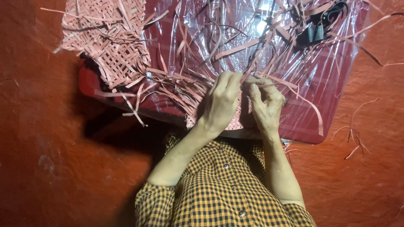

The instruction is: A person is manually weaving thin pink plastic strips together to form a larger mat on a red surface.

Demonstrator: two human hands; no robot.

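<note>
A small pink woven piece (235, 120) rests against my lap, with loose pink strips fanning up from it. My left hand (221, 103) lies over the weave, fingers pressed on the strips near its top edge. My right hand (266, 105) is beside it, fingertips pinching a thin pink strip (273, 82) that runs off to the right. A larger woven mat (109, 42) with frayed ends lies at the upper left.
A dark red tray-like board (328, 126) wrapped in clear plastic holds the strips. A black clip-like object (324, 23) sits at its top right. Stray strips (353, 138) lie on the red floor. My checked sleeves fill the bottom.
</note>
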